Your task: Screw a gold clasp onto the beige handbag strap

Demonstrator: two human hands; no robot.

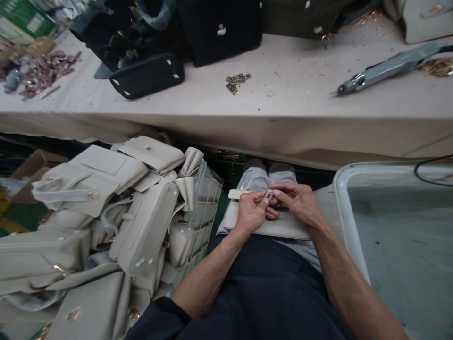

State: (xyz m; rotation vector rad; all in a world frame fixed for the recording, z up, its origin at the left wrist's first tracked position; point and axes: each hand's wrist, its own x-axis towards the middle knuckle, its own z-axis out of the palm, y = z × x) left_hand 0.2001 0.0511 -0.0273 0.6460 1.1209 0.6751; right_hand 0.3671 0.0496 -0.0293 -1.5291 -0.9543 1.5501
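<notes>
A cream handbag (283, 226) lies across my lap. Above it, my left hand (252, 210) and my right hand (296, 202) meet, both closed with the fingertips pinching a small metal bag clasp plate (269, 195) between them. The plate has a rectangular slot and is held tilted. Part of the bag is covered by my hands, and its front detail is hidden. Behind the hands a thin white cord or strap (260, 179) loops over my knees.
Cream handbags (129, 222) overfill a crate (207, 198) at my left. On the table (212, 101) are black bags (226, 33), metal plates (238, 79), a powered screwdriver (389, 66) and scattered small fittings. A white-rimmed tub (348, 226) stands at my right.
</notes>
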